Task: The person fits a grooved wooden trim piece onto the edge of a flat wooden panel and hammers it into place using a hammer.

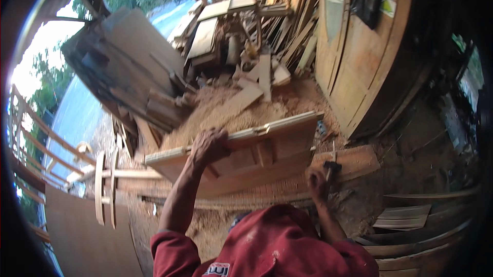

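A long wooden panel (241,160) with raised strips on its near face stands on edge before me, its pale top edge rising a little toward the right. My left hand (209,144) is closed over that top edge, left of the middle, fingers on the far side. Off the panel's right end, lower down, my right hand (317,179) is closed on a hammer. The dark hammer head (332,165) shows just beside the fingers; most of the grip is hard to make out.
Behind the panel lie heaped sawdust (205,117) and offcuts (264,76). A large board (138,45) leans at the left. A tall wooden cabinet (359,66) stands at the right, with a black bag (367,0) hanging on it. Slats (403,216) lie at lower right.
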### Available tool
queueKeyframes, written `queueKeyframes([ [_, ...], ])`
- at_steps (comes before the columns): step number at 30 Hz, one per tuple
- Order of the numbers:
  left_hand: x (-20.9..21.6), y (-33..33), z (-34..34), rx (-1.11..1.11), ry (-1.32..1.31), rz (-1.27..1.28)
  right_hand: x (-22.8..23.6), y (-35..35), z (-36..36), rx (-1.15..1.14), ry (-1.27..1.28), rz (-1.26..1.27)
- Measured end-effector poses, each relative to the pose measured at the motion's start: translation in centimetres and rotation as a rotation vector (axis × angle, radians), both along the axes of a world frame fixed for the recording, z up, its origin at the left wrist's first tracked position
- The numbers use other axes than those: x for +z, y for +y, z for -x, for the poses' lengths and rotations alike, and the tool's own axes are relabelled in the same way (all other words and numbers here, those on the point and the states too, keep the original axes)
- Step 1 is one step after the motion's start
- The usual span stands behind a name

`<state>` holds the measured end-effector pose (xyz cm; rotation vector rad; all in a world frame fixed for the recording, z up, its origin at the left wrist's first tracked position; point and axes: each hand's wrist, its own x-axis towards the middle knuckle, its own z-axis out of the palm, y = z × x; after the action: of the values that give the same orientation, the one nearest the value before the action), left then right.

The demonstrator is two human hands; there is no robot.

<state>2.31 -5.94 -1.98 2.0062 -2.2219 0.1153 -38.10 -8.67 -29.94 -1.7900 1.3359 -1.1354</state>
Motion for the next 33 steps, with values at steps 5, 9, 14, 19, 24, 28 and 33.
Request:
queueKeyframes([
  [5, 0.4, 1.0, -0.6, -0.015, -0.009, -0.026, -2.9, 3.2, -1.3, 0.037, -0.094, -0.146],
  [9, 1.5, 0.6, 0.0, 0.002, -0.020, -0.053, -4.3, 3.6, -1.5, -0.062, -0.062, -0.053],
  [14, -0.6, -1.5, -0.5, 0.028, -0.043, -0.049, -4.6, 3.0, -0.9, -0.044, -0.079, -0.143],
  [19, -0.7, -1.1, -1.3, 0.056, -0.057, -0.100, -3.2, 3.0, -1.0, 0.012, -0.098, -0.130],
  [24, -0.7, -1.6, -0.8, 0.122, -0.049, -0.174, -3.9, 4.0, -0.7, 0.010, -0.123, -0.148],
  [28, -0.3, -1.5, -0.1, 0.117, -0.074, -0.178, -4.5, 3.7, -0.6, -0.004, -0.140, -0.120],
  [33, 1.1, -1.7, -0.4, -0.038, 0.207, -0.363, -4.5, 3.3, -1.1, -0.015, -0.169, -0.175],
])
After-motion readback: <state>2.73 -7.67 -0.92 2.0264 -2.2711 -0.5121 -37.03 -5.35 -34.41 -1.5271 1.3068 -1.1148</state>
